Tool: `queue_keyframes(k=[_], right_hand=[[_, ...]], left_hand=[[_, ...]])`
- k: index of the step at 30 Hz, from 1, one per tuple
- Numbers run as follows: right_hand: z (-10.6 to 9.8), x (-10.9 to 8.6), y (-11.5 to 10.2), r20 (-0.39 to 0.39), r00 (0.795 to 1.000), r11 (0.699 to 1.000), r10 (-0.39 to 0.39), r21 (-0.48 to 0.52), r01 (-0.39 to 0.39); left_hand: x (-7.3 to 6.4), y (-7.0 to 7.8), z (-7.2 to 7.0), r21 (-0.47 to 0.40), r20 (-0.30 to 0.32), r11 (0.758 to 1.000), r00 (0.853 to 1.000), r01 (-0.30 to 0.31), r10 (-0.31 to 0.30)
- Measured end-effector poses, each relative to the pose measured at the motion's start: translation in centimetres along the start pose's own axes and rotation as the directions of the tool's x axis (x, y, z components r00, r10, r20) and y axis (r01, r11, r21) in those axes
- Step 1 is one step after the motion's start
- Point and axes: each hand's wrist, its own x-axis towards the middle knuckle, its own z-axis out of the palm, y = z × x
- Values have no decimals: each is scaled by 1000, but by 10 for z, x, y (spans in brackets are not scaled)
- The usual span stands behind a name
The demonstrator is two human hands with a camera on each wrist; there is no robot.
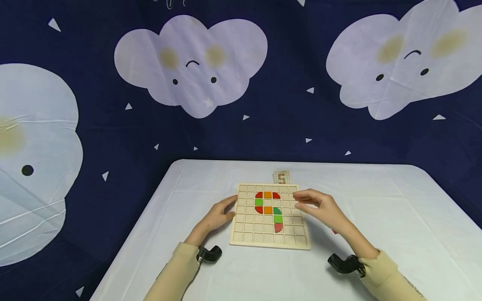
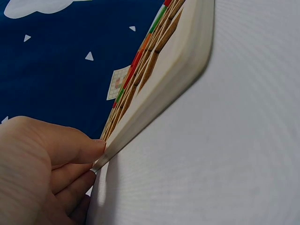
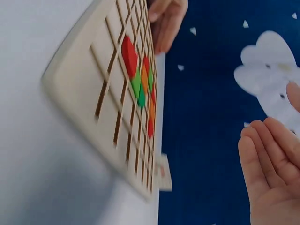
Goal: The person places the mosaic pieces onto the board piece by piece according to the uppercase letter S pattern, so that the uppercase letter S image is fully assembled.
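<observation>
A square wooden grid board (image 1: 248, 238) lies on the table, with red, orange and green pieces (image 1: 267, 210) set in its cells in a winding S-like line. My left hand (image 1: 215, 215) is at the board's left side. In the left wrist view, its fingertips (image 2: 97, 149) touch the board's edge (image 2: 140, 115). Over the board's right edge is my right hand (image 1: 324, 209), thumb and fingers apart with nothing between them. The right wrist view shows this hand (image 3: 276, 173) with its fingers extended and palm bare.
Behind the board lies a small gridded card (image 1: 281, 177) printed with an S-like figure. A red piece (image 1: 334, 231) shows partly beside my right wrist. The white-covered table (image 1: 203, 175) meets a dark blue curtain (image 1: 286, 138) with clouds.
</observation>
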Motion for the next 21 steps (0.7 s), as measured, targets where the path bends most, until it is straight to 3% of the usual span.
queue_keyframes(k=[11, 21], right_hand=[[-57, -42, 14, -144, 984, 989, 105, -86, -118], [-76, -69, 31, -195, 967, 975, 163, -119, -189]], left_hand=[[-4, -1, -2, -4, -12, 1000, 1000, 6, -6], [-4, -2, -1, -12, -20, 1000, 1000, 5, -6]])
